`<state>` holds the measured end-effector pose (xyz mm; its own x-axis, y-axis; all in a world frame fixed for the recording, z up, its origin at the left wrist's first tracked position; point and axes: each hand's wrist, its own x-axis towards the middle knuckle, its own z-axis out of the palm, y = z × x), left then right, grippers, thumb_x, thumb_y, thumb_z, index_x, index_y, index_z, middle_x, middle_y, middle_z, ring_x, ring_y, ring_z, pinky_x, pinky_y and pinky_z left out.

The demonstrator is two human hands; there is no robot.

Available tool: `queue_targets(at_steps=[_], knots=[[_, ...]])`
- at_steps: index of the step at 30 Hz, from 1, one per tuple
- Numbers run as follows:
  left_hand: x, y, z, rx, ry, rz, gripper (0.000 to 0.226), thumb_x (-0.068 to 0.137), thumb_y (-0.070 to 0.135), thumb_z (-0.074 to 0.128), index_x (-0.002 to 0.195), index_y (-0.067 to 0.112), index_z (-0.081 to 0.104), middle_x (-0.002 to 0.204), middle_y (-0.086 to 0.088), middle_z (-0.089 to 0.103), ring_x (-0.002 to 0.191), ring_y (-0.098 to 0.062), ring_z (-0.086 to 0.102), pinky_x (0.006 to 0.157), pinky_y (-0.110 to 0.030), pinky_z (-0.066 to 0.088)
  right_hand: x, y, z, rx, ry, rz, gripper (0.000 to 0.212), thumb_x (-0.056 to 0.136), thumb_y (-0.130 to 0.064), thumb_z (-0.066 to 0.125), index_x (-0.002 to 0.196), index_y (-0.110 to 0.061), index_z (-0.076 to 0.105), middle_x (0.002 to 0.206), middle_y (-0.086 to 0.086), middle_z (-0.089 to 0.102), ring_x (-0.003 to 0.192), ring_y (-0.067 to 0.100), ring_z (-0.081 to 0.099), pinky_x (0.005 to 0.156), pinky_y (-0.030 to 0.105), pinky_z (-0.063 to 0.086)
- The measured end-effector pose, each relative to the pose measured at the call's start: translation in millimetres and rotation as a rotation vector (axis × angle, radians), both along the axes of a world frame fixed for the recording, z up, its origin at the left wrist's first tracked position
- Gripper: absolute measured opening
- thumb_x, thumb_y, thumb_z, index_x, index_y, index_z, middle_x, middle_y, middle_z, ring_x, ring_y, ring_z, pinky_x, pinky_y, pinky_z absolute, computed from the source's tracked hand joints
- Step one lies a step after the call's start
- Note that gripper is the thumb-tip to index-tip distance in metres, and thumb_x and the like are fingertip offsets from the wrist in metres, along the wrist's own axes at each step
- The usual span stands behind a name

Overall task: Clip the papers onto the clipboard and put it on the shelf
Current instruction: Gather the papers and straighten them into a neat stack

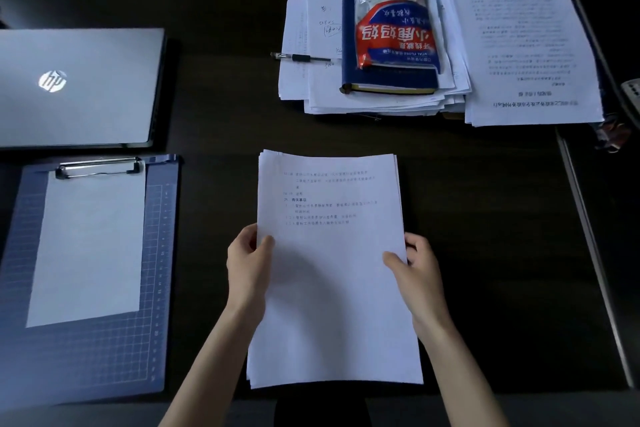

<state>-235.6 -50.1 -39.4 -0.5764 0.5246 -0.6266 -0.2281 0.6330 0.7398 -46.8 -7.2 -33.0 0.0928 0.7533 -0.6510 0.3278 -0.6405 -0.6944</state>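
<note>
A stack of white printed papers [332, 270] is held over the dark desk in the middle foreground. My left hand [247, 265] grips its left edge, thumb on top. My right hand [417, 272] grips its right edge the same way. A blue gridded clipboard [159, 270] lies flat at the left, apart from the hands. Its metal clip [98, 166] at the top is shut on one blank white sheet [88, 246].
A closed grey laptop [79, 87] lies behind the clipboard. At the back right sit piles of papers [519, 45], a blue notebook [349, 55] with a red-and-blue packet [394, 28] on it, and a black pen [301, 57]. The desk's right edge [588, 236] runs diagonally.
</note>
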Motion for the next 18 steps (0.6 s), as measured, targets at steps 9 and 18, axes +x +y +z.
queue_targets(at_steps=[9,18], knots=[[-5.6,-11.3,-11.8,0.011,0.068,0.019,0.017,0.085,0.012,0.047,0.074,0.004,0.056,0.07,-0.008,0.052,0.067,-0.023,0.043,0.061,-0.035,0.036,-0.4,-5.5,0.8,0.022,0.097,0.147,0.031,0.087,-0.007,0.047,0.097,-0.033,0.06,0.109,-0.006,0.069,0.101,0.015,0.064,0.094,0.045,0.05],[-57.0,-41.0,13.4,0.049,0.164,0.145,0.022,0.083,0.015,0.045,0.061,0.012,0.044,0.06,-0.002,0.038,0.061,-0.018,0.033,0.056,-0.032,0.029,-54.5,-17.0,17.2,0.088,0.212,0.195,0.03,0.087,-0.002,0.046,0.1,-0.025,0.061,0.108,-0.001,0.069,0.101,0.017,0.066,0.09,0.042,0.053]])
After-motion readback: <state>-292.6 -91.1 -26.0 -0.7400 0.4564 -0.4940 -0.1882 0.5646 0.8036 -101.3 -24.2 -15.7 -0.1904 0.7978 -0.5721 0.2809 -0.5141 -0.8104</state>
